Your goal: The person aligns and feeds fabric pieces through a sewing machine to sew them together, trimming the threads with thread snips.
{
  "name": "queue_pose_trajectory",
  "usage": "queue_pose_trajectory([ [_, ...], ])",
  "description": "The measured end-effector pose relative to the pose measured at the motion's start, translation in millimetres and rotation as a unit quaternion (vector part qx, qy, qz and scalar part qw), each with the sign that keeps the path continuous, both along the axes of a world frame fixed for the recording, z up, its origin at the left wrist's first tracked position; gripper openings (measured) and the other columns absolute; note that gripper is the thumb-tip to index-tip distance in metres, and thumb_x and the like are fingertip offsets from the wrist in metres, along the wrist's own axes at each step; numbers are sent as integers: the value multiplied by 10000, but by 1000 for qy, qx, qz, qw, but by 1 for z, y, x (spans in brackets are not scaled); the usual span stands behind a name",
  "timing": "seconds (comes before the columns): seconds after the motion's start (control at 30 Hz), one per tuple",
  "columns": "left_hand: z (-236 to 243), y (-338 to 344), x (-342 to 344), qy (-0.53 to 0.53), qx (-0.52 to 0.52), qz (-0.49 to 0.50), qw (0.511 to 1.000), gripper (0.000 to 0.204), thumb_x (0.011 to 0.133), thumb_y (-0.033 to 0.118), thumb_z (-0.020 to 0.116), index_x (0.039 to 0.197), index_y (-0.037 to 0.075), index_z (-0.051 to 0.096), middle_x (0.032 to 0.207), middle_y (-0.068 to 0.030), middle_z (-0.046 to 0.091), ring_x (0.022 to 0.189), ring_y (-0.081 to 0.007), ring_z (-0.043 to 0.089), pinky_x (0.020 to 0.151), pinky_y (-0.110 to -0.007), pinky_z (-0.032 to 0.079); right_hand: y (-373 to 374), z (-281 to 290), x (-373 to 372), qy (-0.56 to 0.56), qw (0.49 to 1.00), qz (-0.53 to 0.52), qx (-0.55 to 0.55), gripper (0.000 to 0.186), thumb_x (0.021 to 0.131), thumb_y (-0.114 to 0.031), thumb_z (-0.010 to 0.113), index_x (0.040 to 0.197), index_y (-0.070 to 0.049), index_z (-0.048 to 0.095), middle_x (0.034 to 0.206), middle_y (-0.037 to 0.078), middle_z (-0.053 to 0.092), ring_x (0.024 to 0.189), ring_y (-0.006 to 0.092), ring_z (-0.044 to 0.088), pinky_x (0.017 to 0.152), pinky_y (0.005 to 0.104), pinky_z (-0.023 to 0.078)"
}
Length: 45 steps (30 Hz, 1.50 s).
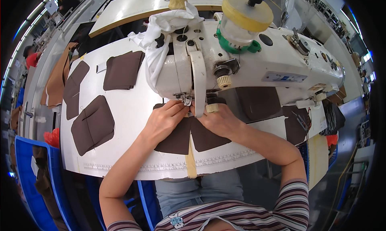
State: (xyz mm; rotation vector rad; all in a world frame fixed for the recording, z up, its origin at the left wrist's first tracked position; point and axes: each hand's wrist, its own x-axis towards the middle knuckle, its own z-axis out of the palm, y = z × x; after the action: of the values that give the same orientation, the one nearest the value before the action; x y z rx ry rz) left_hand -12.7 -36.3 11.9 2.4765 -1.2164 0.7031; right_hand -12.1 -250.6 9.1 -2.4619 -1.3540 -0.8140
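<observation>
Both of my hands press on a dark brown fabric piece (181,138) lying under the head of a white sewing machine (241,66). My left hand (165,120) lies flat on the fabric's left half, its fingertips close to the presser foot (185,98). On the right half, my right hand (219,120) holds the fabric down beside the needle area, with a taped finger. A tan tape strip (190,158) runs from under the fabric toward the table's near edge.
Several brown fabric pieces (93,124) lie on the white table (132,110) to the left, with a stack (122,70) farther back. More brown pieces (257,102) sit to the right behind the machine. A blue bin (28,170) stands at lower left.
</observation>
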Motion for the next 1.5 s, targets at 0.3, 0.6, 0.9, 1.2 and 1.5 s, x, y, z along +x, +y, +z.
queue_pose_trajectory([
  [0.3,-3,0,2,-7,-5,-3,1000,205,737,56,657,932,0,686,978,-74,652,981,-209,632,716,-289,563,1,-2,1,4,1000,-7,-9,181,713,-72,635,888,-25,636,769,38,577,739,169,603,579,278,551],
  [0.6,2,3,-1,152,-118,44,980,158,776,3,669,932,5,696,950,-111,676,857,-248,666,693,-330,557,-3,-2,4,42,999,8,12,149,722,-85,635,867,-48,642,779,27,576,748,170,611,592,290,554],
  [0.9,12,1,-5,215,-158,57,962,159,761,-21,686,915,17,696,943,-116,674,827,-274,665,717,-337,554,-9,5,7,14,999,37,12,76,713,-84,635,788,-72,639,820,-3,563,809,155,612,603,276,561],
  [1.2,9,4,-4,168,-105,28,980,222,717,-28,688,927,41,700,949,-77,645,871,-247,645,732,-345,556,-9,4,8,-11,999,37,5,64,698,-92,638,756,-82,614,806,4,544,798,152,612,601,273,557],
  [1.5,7,4,-4,67,-30,-12,997,226,721,5,672,945,16,693,920,-55,630,902,-195,635,640,-288,561,-11,3,9,25,998,57,27,71,709,-89,621,778,-76,637,826,11,558,806,162,609,605,283,551],
])
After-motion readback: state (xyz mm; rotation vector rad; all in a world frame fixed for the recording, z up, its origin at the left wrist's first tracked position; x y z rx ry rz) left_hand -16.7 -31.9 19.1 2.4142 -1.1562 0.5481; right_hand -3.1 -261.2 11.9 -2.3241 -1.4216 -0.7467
